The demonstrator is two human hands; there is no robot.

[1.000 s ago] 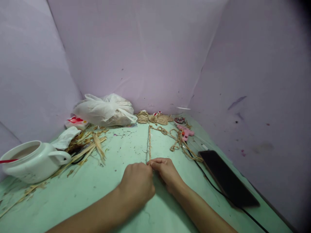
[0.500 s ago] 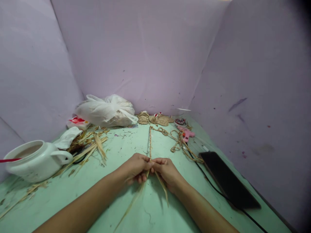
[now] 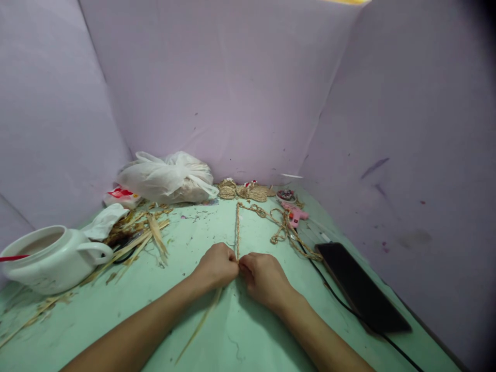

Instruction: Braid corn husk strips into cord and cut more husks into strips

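Head view: lilac walls [image 3: 232, 93] surround a pale-green flat table [image 3: 147, 330].
Black flat rectangular device [image 3: 364, 287]: lies at the right, well apart from the hands.
Left hand [image 3: 220, 264]: curls and pinches the near end of a tan braided straw cord [image 3: 237, 227].
Right hand [image 3: 267, 279]: fingertips draw together just beside that end; what they pinch can't be made out.
Cord: runs straight ahead at table centre, then bends right into a tangle.
Pale straw strip [image 3: 199, 328]: slants below the left hand.
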